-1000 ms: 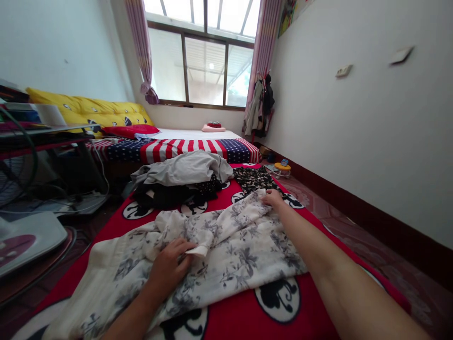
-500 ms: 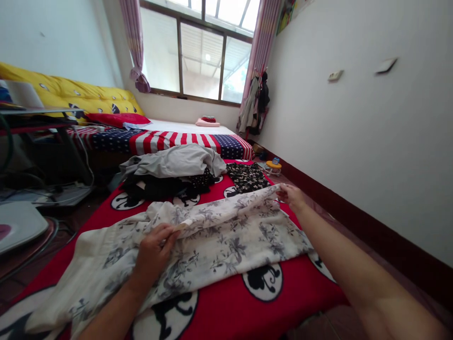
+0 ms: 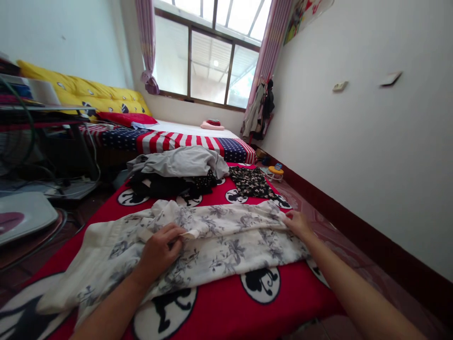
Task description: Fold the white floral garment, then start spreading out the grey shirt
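A white garment with a grey flower print (image 3: 219,236) lies spread across a red blanket with black and white cartoon patches (image 3: 226,307). My left hand (image 3: 161,250) pinches a fold of the garment near its middle. At the garment's right edge, my right hand (image 3: 297,222) grips the cloth, arm stretched out. A folded ridge of cloth runs between the two hands.
Behind the garment sits a pile of grey and black clothes (image 3: 177,172) and a dark flowered piece (image 3: 251,182). Further back is a bed with a flag-pattern cover (image 3: 184,141). A metal table with cables (image 3: 53,127) stands left, and the white wall (image 3: 371,141) runs along the right.
My right hand pulled the garment's far edge out to the right and drew it back toward me, laying a fold flat. The left hand stayed pinched near the middle.
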`<state>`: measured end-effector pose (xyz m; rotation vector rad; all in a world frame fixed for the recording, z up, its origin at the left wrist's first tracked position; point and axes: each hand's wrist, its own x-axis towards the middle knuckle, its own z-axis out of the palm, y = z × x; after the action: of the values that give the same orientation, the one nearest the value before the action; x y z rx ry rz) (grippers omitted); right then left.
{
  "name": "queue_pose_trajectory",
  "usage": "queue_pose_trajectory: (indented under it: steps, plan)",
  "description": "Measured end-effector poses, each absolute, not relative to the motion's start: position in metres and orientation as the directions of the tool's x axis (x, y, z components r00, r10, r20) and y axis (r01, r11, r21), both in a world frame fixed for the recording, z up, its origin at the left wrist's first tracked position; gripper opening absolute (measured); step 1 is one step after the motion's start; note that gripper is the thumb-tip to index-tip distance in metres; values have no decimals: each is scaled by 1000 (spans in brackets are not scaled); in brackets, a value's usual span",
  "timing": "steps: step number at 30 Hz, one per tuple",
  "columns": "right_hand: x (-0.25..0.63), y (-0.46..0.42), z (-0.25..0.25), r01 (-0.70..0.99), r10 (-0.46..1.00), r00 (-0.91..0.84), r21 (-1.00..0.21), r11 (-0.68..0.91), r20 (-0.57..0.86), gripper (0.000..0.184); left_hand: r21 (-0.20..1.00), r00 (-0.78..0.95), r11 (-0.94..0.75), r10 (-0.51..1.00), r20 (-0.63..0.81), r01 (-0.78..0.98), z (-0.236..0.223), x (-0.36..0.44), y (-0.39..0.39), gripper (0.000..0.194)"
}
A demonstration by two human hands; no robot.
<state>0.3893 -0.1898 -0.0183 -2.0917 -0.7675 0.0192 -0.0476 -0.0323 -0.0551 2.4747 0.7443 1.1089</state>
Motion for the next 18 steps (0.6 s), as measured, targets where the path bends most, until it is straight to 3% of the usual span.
queue_pose_trajectory:
  steps: [2,4,7,10,13,14,17,18]
  plan:
    - [373,-185,-14,622,558,754,-650,-437,347,10,501,570,-801,591,571,329,-54,-47,-34,21]
    - [342,-174,-13,787,642,599,-498,-364,478,19,517,568,-790,604,559,330,-53,-46,-36,22]
    - [273,-151,-20,941,822,196,-340,-4,535,24,537,559,-781,613,559,319,-51,-45,-38,24]
    - [195,-129,-33,859,874,-75,-414,301,480,48,557,552,-775,617,561,299,-50,-45,-39,25]
    - [138,-109,-45,799,866,-112,-474,370,487,65,571,549,-771,618,563,283,-49,-46,-42,23]
    - [128,-102,-49,785,863,-95,-495,371,496,58,573,549,-771,617,564,278,-48,-46,-43,21]
    - [117,-85,-55,718,855,-7,-593,365,518,14,551,486,-775,626,610,309,-43,-48,-43,13]
    - [119,-82,-56,681,857,40,-642,353,515,14,535,416,-767,642,644,355,-41,-50,-41,13]
